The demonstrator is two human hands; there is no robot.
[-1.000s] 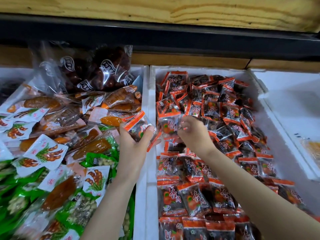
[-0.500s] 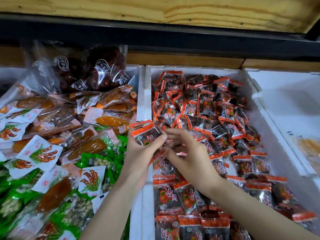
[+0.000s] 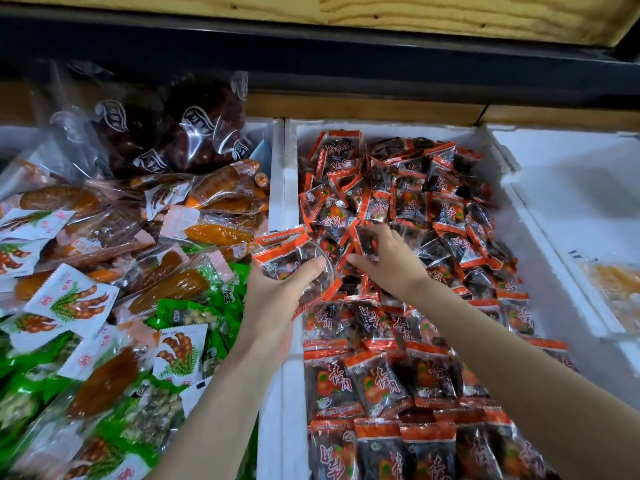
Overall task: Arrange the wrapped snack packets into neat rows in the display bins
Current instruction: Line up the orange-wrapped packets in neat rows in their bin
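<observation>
Over the white wall between two bins, our left grip is curled round a small stack of red packets. Just to its right, our right grip reaches into the loose pile in the middle bin, fingers bent down among the packets, and we cannot tell if it holds one. Nearer to us in that bin, more packets lie in neat rows.

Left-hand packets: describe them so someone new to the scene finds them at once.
Find the white foam bin full of dark, orange-edged packets, in the middle of the view. At its left wall the left hand grips a small stack of them. Only these are held up over that wall; the rest lie in the bin.
</observation>
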